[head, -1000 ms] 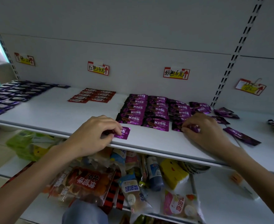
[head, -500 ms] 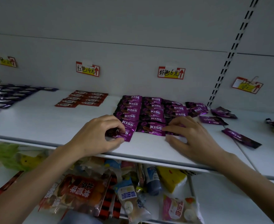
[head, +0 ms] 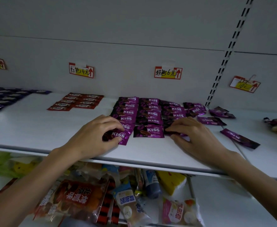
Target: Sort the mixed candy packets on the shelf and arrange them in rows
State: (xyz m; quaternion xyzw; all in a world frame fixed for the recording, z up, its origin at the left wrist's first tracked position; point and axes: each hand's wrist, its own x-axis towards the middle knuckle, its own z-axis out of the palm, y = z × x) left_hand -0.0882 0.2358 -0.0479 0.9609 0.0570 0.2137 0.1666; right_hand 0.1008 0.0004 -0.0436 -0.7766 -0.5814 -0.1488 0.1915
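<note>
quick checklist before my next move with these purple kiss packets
1. Left hand pinches the tilted packet: ok.
2. Tilted packet square with the left column: not ok.
3. Right hand pinches the third-column packet: ok.
4. Middle front packet flat and straight: ok.
5. Loose packets on the right sorted in: not ok.
6. Price tag readable: ok.
</note>
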